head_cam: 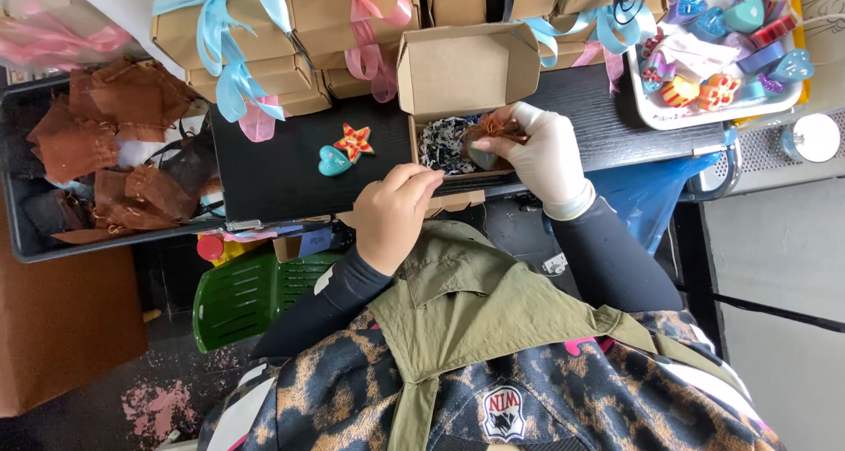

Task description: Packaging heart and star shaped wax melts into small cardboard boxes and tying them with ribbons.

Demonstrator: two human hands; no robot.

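Sheer brown organza pouches (97,143) are heaped in a dark tray at far left. A glossy teal heart (334,161) and a red-and-yellow star (354,142) are laid touching on the black wood-grain table (282,165). The left hand (394,213), bare, is curled at the table's near edge; whether anything is gripped cannot be told. An open kraft cardboard box (458,86), lined with shredded paper, is seen with lid upright. A gathered brown pouch (497,130) is pinched by the gloved right hand (544,156) over the box, its long axis undetermined.

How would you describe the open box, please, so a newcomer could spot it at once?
On the black table, below the stacked ribbon-tied boxes, sits one open box. Both hands meet at it. It alone has its lid up, no ribbon, and shredded paper inside.
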